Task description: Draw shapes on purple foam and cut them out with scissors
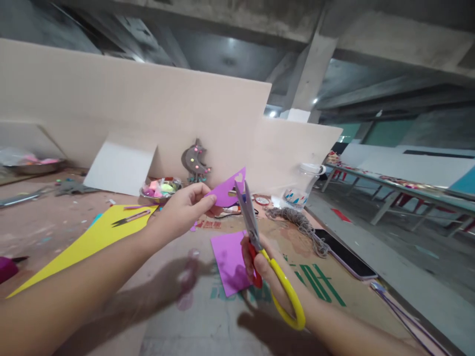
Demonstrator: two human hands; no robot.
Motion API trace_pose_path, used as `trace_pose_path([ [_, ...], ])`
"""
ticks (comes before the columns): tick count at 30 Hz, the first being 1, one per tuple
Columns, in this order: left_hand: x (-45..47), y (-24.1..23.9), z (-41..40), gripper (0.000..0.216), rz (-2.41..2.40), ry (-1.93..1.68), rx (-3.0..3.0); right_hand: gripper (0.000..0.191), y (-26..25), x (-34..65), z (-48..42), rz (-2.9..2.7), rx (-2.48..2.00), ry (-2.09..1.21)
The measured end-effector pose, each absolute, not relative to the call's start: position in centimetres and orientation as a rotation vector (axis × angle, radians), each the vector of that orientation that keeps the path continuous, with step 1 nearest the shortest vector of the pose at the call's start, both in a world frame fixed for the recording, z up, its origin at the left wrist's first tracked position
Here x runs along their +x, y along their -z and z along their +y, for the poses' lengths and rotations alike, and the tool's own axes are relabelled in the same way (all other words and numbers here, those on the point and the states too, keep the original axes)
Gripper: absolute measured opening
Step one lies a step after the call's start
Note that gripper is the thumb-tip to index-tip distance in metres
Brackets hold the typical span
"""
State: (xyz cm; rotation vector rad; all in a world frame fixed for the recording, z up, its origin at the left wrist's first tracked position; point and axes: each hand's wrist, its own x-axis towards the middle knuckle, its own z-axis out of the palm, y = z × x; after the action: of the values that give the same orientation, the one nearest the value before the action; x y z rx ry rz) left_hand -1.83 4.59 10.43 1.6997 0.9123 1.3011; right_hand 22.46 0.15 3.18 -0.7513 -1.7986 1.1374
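Note:
Between its thumb and fingers, my left hand (193, 205) pinches a piece of purple paper (224, 193) that has a heart-shaped hole near its upper corner. My right hand (265, 262) grips scissors (287, 294) with one red and one yellow handle loop, their blades pointing up and slightly parted. The blade tips are beside the paper's right edge; whether they touch it I cannot tell. Below, a second purple sheet (230, 262) lies on printed cardboard (178, 326), partly covered by my right hand.
Yellow paper (100, 237) with thread snips (131, 217) lies at left. Behind are a bowl of colourful bits (159, 190) and a grey moon ornament (196, 159) against a pale board. Grey yarn (297, 222), a phone (347, 254) and a clear jug (300, 185) stand or lie at right.

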Motion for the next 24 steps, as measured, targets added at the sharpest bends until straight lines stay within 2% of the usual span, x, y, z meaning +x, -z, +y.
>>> trace_pose_path([
  [5, -1.6, -10.9, 4.0, 0.029, 0.88, -1.333, 1.688, 0.051, -2.8, 22.1, -0.6, -1.779, -0.77, -1.274],
  [10, -1.7, -11.5, 3.7, 0.029, 0.91, -1.481, 1.627, 0.051, -2.7, 22.0, -0.5, -1.801, -0.796, -1.253],
  [15, -1.3, -10.9, 3.6, 0.026, 0.906, -1.332, 1.742, 0.056, -2.9, 21.9, -0.8, -1.847, -0.751, -1.198],
  [24, -0.3, -10.3, 2.6, 0.023, 0.917, -1.257, 1.798, 0.051, -2.8, 22.0, -0.9, -1.864, -0.744, -1.236],
])
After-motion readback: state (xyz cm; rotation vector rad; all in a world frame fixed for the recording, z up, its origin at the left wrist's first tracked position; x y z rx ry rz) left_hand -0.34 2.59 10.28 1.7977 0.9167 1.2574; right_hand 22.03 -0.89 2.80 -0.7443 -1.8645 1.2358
